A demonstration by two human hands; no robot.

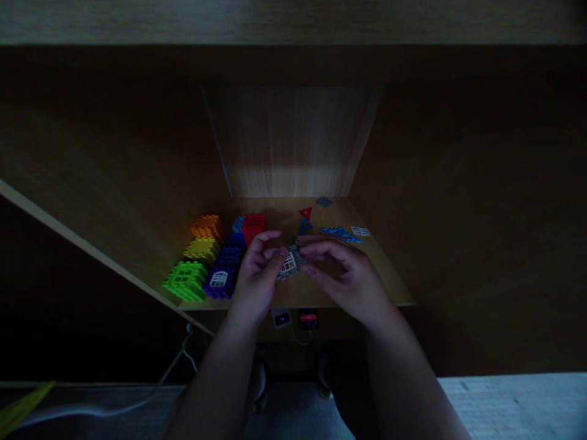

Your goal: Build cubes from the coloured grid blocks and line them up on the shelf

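A grey interlocking building tile [293, 261] with a white window insert is held above the shelf, between both my hands. My left hand [262, 264] grips its left side, the thumb lying across the front and the index finger raised. At its right edge are the bent fingers of my right hand [342, 269], thumb and fingertips closed in on the tile. Parts of the tile are hidden behind the fingers. To the left stand stacks of tiles: green [187, 281], yellow [202, 249], orange [207, 227], purple [220, 282] with a white window, and red [254, 226].
Blue tiles [340, 234], a white window piece [360, 231], a red triangle [306, 212], a blue triangle [305, 225] and a grey tile [323, 201] lie on the wooden shelf [380, 278]. Cabinet walls enclose both sides. Two small devices [281, 318] sit below the front edge.
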